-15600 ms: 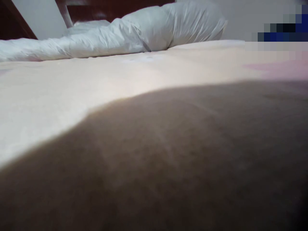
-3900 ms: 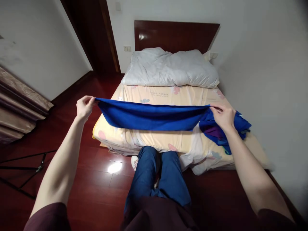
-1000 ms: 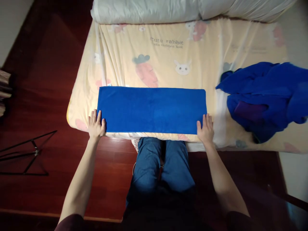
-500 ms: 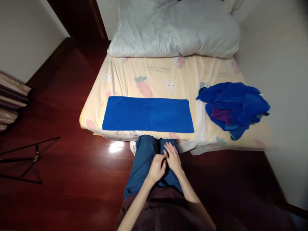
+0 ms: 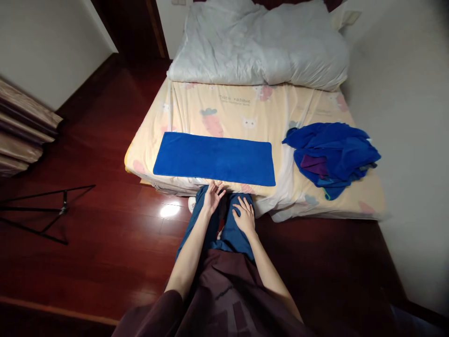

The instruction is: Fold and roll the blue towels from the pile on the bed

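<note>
A folded blue towel (image 5: 214,159) lies flat as a long rectangle near the front edge of the bed (image 5: 315,103), which has a yellow cartoon sheet. My left hand (image 5: 213,195) hovers just below the towel's front edge, fingers spread, holding nothing. Down on my blue-trousered thigh rests my right hand (image 5: 243,216), its fingers loosely apart and empty. Neither hand touches the towel.
A heap of crumpled blue and purple cloths (image 5: 331,157) lies on the bed's right side. A white duvet (image 5: 259,44) is bunched at the head. Dark red wooden floor (image 5: 105,234) surrounds the bed, with a black stand's legs (image 5: 45,210) at left and a wall (image 5: 410,117) at right.
My hands let go of the flattened towel and drew back to my lap. Since half a second ago they have separated, the left rising toward the bed's edge.
</note>
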`<state>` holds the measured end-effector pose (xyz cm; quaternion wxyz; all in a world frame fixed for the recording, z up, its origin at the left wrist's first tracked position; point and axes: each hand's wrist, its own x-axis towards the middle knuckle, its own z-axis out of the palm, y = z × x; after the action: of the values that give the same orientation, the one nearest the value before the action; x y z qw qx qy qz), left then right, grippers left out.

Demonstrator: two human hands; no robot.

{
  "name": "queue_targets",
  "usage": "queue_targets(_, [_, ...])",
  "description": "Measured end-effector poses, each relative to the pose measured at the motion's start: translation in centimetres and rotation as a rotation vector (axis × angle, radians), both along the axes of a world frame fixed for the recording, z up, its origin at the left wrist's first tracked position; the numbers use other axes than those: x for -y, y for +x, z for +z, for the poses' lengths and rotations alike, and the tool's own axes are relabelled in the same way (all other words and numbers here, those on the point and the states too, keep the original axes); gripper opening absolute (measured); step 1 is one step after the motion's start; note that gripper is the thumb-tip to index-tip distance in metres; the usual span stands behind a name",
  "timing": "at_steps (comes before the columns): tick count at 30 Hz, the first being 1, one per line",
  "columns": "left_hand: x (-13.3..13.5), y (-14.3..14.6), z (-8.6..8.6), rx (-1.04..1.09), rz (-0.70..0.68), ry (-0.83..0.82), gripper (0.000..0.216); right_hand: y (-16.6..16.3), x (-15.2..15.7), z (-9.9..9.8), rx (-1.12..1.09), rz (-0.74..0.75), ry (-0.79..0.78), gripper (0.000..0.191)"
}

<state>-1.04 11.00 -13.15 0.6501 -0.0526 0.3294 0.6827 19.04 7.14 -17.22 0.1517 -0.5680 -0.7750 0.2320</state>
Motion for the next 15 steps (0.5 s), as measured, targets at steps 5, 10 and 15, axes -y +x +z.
queue_targets(5, [-1.3,0.0,-0.2,0.116,0.054,-0.014,0.014,0.2,-0.1,-0.1,-0.027,-0.004,0.01,0.034])
queue_targets(10, [-2.8,0.2,-0.5,0.171,0.11,-0.031,0.017,0.1,-0.2,0.2,-0.04,-0.016,0.013,0.034])
queue_targets(15, [-3.3,0.5,-1.0,0.191,0.12,-0.033,0.021,0.0,-0.1,0.5,-0.057,-0.022,0.004,0.034])
